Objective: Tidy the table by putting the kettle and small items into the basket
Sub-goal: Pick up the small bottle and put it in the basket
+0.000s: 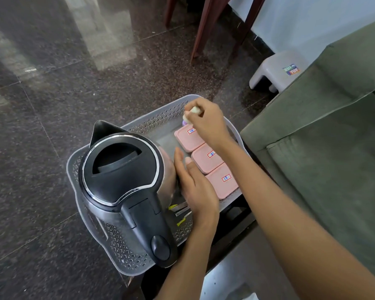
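Note:
A grey perforated basket (158, 121) holds a steel kettle (121, 176) with a black lid and handle, upright in its left half. Three pink labelled boxes (206, 158) lie in a row along the right side. My left hand (195, 187) rests flat with fingers apart between the kettle and the boxes, touching the kettle's side. My right hand (206, 120) hovers over the basket's far right corner, pinching a small cream-coloured item (192, 112); something small and purple (185, 123) shows just below it. Metal clips with yellow tips (181, 211) lie by my left wrist.
The basket sits on a small dark table (232, 226) above a dark speckled stone floor (52, 105). A green sofa (325, 137) stands close on the right. A pale plastic stool (277, 70) and brown chair legs (206, 24) are beyond.

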`<state>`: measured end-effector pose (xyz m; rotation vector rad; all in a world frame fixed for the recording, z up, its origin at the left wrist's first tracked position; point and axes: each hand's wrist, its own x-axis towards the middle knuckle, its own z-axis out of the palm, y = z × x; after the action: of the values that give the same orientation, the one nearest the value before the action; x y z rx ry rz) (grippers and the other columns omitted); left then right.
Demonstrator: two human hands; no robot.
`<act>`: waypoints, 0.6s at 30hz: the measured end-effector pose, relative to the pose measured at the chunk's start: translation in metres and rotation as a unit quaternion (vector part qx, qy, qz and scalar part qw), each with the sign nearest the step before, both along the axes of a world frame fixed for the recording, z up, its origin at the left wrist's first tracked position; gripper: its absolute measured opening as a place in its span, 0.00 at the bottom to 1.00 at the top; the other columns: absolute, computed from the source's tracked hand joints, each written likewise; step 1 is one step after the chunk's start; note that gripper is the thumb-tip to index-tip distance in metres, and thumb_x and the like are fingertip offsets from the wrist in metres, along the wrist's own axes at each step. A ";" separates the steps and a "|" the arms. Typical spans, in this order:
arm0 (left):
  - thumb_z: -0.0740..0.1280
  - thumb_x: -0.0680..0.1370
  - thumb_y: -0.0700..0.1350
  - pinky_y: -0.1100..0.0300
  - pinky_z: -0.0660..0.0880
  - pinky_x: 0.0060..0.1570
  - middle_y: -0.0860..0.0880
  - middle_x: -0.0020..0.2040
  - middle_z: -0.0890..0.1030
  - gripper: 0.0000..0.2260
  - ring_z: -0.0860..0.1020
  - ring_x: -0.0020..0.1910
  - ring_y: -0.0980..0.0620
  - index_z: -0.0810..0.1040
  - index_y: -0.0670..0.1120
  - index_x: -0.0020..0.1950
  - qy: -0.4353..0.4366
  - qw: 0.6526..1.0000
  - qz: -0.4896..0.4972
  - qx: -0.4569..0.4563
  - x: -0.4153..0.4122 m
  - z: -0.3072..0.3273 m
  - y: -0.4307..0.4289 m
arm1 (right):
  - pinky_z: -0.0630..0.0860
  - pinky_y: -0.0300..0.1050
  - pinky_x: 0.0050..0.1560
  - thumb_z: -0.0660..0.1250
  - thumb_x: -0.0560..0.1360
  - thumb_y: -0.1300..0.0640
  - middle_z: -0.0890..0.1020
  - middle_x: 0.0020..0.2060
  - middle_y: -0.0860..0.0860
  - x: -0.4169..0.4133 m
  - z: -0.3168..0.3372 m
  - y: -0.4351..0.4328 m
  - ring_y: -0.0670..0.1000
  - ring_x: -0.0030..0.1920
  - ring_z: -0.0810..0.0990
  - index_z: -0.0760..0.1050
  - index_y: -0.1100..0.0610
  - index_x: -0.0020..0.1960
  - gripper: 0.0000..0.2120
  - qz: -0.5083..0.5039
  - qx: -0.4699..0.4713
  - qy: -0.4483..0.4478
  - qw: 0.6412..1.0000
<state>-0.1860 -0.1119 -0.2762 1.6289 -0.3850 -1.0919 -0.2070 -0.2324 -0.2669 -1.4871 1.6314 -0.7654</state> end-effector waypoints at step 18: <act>0.48 0.83 0.47 0.61 0.58 0.71 0.52 0.74 0.63 0.19 0.62 0.72 0.59 0.61 0.48 0.73 0.073 0.997 0.029 -0.010 0.002 0.008 -0.009 | 0.65 0.51 0.57 0.60 0.73 0.60 0.78 0.55 0.55 0.043 -0.032 -0.019 0.58 0.59 0.70 0.75 0.55 0.54 0.11 0.141 -0.115 0.470 0.864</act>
<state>-0.1835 -0.1204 -0.2681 1.5223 -0.2502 -1.1525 -0.1643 -0.2510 -0.2993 -2.4413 1.9394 -0.0135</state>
